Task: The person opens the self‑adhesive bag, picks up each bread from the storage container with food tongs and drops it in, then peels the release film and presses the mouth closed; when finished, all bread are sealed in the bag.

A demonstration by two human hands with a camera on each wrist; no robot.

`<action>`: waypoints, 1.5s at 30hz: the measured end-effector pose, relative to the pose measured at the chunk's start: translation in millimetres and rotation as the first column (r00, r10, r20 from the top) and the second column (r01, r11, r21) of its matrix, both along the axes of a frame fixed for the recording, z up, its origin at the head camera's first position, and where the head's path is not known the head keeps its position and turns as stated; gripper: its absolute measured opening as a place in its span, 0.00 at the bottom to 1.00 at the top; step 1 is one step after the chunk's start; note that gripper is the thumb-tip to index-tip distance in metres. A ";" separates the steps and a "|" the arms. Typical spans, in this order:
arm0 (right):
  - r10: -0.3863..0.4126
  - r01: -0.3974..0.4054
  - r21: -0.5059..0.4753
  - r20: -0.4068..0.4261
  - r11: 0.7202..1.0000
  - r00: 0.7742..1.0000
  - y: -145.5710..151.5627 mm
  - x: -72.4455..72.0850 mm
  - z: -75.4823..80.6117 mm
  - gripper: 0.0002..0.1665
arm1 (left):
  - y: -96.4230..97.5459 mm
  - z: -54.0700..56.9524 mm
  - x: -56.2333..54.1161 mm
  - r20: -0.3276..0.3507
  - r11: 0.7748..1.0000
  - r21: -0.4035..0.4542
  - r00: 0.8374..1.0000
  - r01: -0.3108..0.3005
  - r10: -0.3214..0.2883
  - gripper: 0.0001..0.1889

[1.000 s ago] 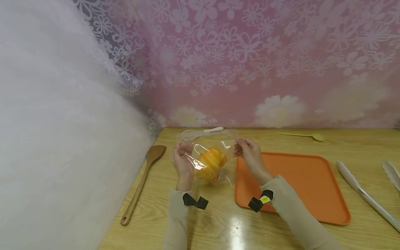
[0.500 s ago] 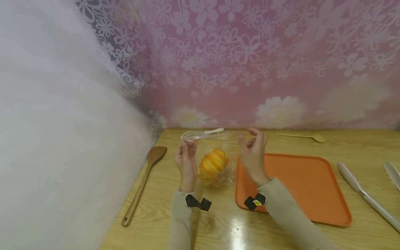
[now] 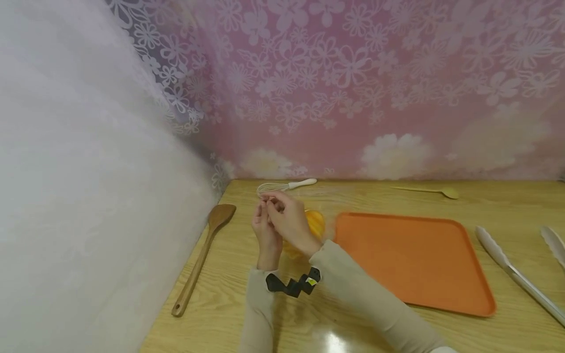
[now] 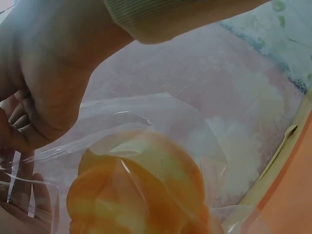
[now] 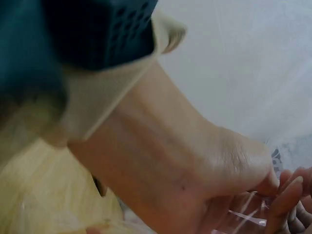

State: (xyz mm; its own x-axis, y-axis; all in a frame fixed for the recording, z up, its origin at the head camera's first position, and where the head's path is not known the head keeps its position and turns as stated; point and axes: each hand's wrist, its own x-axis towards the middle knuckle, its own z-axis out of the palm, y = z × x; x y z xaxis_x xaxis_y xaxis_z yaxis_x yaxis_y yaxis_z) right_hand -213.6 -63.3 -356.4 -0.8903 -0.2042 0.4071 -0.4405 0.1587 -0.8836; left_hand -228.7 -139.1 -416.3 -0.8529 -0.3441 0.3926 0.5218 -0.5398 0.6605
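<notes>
A yellow-orange striped bread roll (image 4: 136, 190) sits inside a clear plastic bag (image 4: 165, 105). In the head view most of the bread lies behind my right hand (image 3: 292, 223), which reaches across to the bag's left upper corner. My left hand (image 3: 268, 238) is upright at that same corner and pinches the film. The right hand's thumb and fingers meet at the left fingertips and pinch the film there too. Shiny film (image 5: 248, 212) shows between the fingers in the right wrist view.
An orange tray (image 3: 415, 260) lies to the right, with metal tongs (image 3: 514, 274) beyond it. A wooden spatula (image 3: 205, 255) rests at the left by the white wall. Along the back are a white whisk (image 3: 287, 186) and a pale yellow spoon (image 3: 441, 192).
My right hand let go of the bag's right side, lifted, and crossed left to the left hand. My left hand shifted slightly right and raised its fingertips at the bag's corner.
</notes>
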 end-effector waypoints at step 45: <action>0.217 -0.075 -0.382 0.345 0.921 0.913 -5.3 -5.2 5.8 0.14 | 2.7 1.1 2.9 0.030 0.999 0.051 1.000 0.003 -0.005 0.11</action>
